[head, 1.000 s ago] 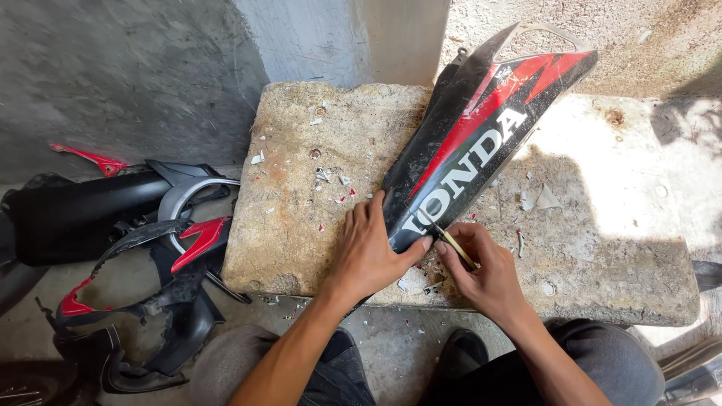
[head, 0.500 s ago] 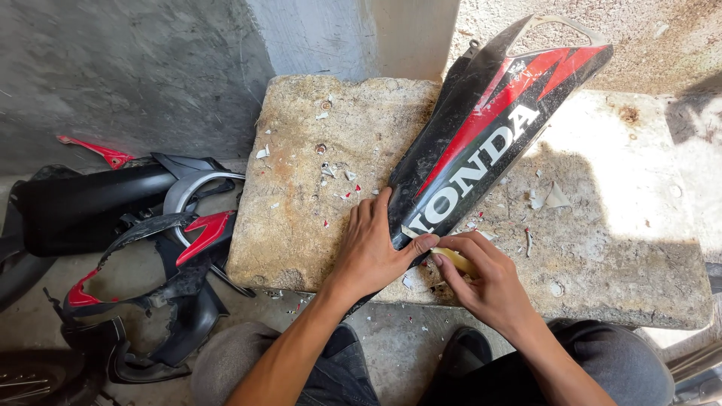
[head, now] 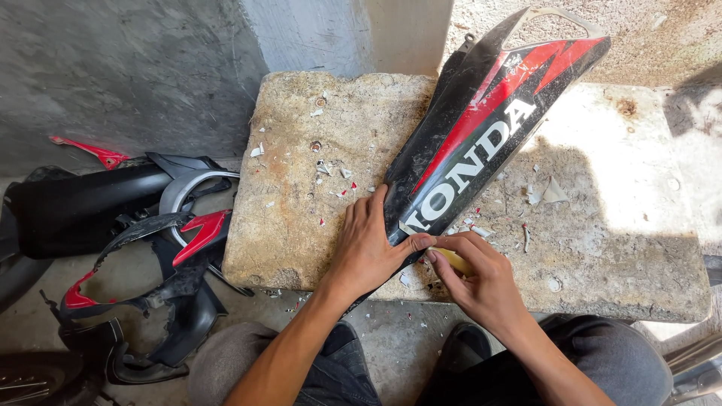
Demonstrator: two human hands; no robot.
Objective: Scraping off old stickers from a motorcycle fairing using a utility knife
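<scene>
A long black motorcycle fairing panel (head: 481,143) with red flashes and white lettering lies diagonally on a worn stone slab (head: 316,188). My left hand (head: 372,248) presses flat on the panel's lower end, thumb on its edge. My right hand (head: 481,282) is closed around a small yellow tool (head: 455,259), its tip at the panel's lower edge beside my left thumb. Small peeled sticker scraps (head: 335,177) in white and red lie scattered over the slab.
A pile of black and red fairing parts (head: 150,248) lies on the floor at the left. A grey concrete wall (head: 150,68) stands behind. My knees in dark trousers (head: 617,368) are below the slab. Sunlight falls on the slab's right side.
My right hand has curled tighter around the yellow tool and drawn closer to my left thumb at the panel's lower edge. The view has shifted slightly; the panel stays put.
</scene>
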